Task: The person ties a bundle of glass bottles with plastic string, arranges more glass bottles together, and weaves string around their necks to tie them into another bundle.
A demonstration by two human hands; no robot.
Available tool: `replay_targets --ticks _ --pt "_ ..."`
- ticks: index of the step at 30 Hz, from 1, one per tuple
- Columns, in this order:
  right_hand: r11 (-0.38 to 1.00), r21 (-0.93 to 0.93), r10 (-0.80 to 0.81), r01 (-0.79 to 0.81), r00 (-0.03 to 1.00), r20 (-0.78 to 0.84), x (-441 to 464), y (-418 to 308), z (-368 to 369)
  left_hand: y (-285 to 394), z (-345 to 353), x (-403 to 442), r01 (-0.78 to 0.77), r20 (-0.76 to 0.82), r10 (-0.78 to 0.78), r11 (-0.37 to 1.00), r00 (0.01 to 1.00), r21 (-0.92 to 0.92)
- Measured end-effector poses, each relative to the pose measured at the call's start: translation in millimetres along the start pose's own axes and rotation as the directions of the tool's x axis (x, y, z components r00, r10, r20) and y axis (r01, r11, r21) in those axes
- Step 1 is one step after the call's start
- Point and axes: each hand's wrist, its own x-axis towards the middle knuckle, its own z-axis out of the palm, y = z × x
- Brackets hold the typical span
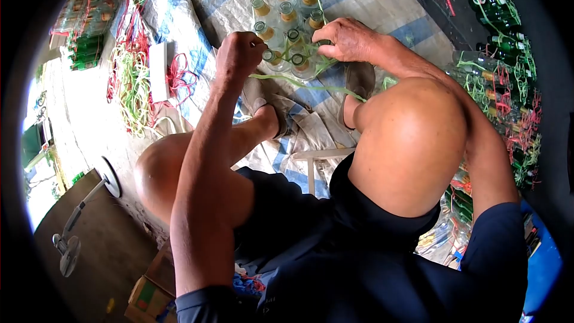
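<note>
Several clear glass bottles [287,15] stand upright in a tight group on the checked sheet, between and beyond my feet. Green plastic strapping [299,81] runs around and between them, and a loose length trails to the right below the group. At the group's left side, my left hand [240,54] is closed with bent fingers beside the front left bottles; what it grips is too small to make out. My right hand [344,39] pinches at the right side of the group, next to the strapping, its fingertips partly hidden by the hand.
Green and red strapping [136,93] lies in a heap at the left beside a white block [159,72]. Bundled green bottles [505,42] line the right side, and more bottles stand at the upper left. A cardboard box [146,299] is at the lower left.
</note>
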Motion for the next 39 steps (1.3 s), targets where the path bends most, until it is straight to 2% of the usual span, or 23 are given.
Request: replay_targets --ticks 3,6,11,14,17,24,26,29,30,32,36,37,38,39 --pt "1.0 -0.003 -0.004 0.004 1.0 -0.006 0 2 3 -2 7 -8 0.056 -0.101 -0.06 0.998 0.993 -0.043" --pt "1.0 -0.008 0.009 -0.009 1.0 -0.011 -3 2 4 -7 13 -13 0.209 -0.051 -0.222 0.96 0.974 -0.185" --pt "1.0 0.0 0.021 -0.021 0.999 -0.028 -5 1 3 -13 23 -18 0.248 -0.059 -0.277 0.921 0.959 -0.301" --pt "0.999 -0.005 0.033 -0.033 0.999 -0.02 -4 1 3 -11 27 -23 0.339 -0.012 -0.384 0.828 0.923 -0.447" --pt "0.999 -0.018 0.039 -0.039 0.999 0.002 -4 -8 -4 -11 31 -30 0.375 0.053 -0.451 0.665 0.891 -0.646" --pt "0.978 -0.208 -0.023 0.034 0.998 0.055 2 3 -8 10 38 -51 0.464 0.076 -0.579 0.559 0.812 -0.687" --pt "0.966 -0.248 -0.051 0.077 0.993 0.11 3 7 -15 4 62 -58 0.371 -0.011 -0.571 0.548 0.821 -0.749" --pt "0.941 -0.316 -0.069 0.12 0.984 0.167 8 18 -31 46 60 -72 0.404 0.027 -0.62 0.477 0.784 -0.78" --pt "0.932 -0.338 -0.071 0.131 0.98 0.184 9 23 -35 56 62 -74 0.394 0.001 -0.616 0.503 0.788 -0.77" --pt "0.906 -0.388 -0.101 0.17 0.976 0.192 15 32 -43 61 84 -79 0.293 -0.019 -0.585 0.434 0.811 -0.852" --pt "0.859 -0.462 -0.156 0.221 0.972 0.174 27 49 -59 92 118 -75 0.25 -0.043 -0.631 0.368 0.775 -0.896" --pt "0.848 -0.476 -0.178 0.233 0.971 0.159 30 54 -60 100 119 -74 0.278 0.009 -0.641 0.321 0.768 -0.905" --pt "0.834 -0.493 -0.201 0.247 0.969 0.145 31 58 -60 104 122 -71 0.266 -0.041 -0.646 0.37 0.762 -0.89" --pt "0.818 -0.546 -0.092 0.18 0.979 0.184 32 52 -62 103 122 -71 0.273 -0.013 -0.624 0.361 0.781 -0.892"
